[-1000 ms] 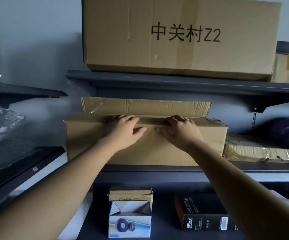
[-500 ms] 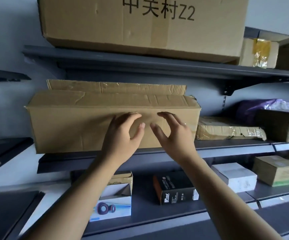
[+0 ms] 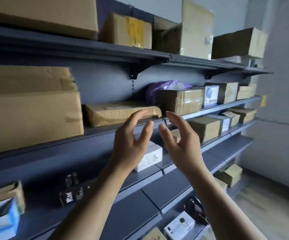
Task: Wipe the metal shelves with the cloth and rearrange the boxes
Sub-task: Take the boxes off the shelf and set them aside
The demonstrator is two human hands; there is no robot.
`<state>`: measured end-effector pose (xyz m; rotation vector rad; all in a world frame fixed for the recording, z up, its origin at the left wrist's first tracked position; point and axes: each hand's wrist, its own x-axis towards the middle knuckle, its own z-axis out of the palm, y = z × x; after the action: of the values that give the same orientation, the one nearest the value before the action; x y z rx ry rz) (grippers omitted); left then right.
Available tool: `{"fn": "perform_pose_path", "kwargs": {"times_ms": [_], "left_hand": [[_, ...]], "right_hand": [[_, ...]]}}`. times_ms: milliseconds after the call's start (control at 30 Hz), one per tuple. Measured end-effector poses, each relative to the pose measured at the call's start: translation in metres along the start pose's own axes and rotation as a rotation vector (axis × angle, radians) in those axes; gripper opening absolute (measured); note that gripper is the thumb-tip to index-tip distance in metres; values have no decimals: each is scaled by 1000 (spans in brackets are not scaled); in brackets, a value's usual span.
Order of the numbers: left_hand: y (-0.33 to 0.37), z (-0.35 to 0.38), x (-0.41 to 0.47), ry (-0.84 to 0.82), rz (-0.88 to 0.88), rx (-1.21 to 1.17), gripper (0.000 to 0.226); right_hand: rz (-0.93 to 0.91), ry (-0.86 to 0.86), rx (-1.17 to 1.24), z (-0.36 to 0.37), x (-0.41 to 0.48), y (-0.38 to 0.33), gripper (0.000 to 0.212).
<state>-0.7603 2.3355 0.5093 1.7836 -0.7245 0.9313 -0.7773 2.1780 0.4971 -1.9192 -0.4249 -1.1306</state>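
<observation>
Dark grey metal shelves point(image 3: 105, 134) run across the wall in several tiers. A large cardboard box point(image 3: 29, 108) stands on the middle shelf at the left. Right of it lies a flat taped parcel point(image 3: 119, 113). My left hand point(image 3: 131, 144) and my right hand point(image 3: 181, 142) hover side by side in front of the shelf edge, just below that parcel. Both have spread, relaxed fingers and hold nothing. Neither touches a box. No cloth is in view.
A taped brown box point(image 3: 181, 101) and a purple bag point(image 3: 166, 87) sit further right on the middle shelf. More cartons fill the top shelf point(image 3: 128, 30). Small white point(image 3: 150, 156) and black boxes point(image 3: 71, 193) stand on the lower shelf.
My hands have let go of the large cardboard box and moved right, now hovering open near the flat parcel. The view has swung to the right along the shelves.
</observation>
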Motion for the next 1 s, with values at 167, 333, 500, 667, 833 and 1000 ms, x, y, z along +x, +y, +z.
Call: {"fn": "perform_pose_path", "kwargs": {"times_ms": [167, 333, 500, 667, 833, 1000], "left_hand": [[38, 135, 8, -157, -13, -162, 57], [65, 252, 12, -286, -34, -364, 61], [87, 358, 15, -391, -13, -521, 62], [84, 468, 25, -447, 49, -579, 61], [66, 585, 64, -457, 58, -650, 61], [65, 704, 107, -476, 53, -743, 62]], "right_hand": [[92, 81, -129, -108, -4, 67, 54], [190, 183, -298, -199, -13, 126, 61], [265, 293, -398, -273, -16, 182, 66], [308, 363, -504, -332, -6, 257, 68], [332, 364, -569, -376, 32, 347, 67], [353, 413, -613, -429, 82, 431, 66]]}}
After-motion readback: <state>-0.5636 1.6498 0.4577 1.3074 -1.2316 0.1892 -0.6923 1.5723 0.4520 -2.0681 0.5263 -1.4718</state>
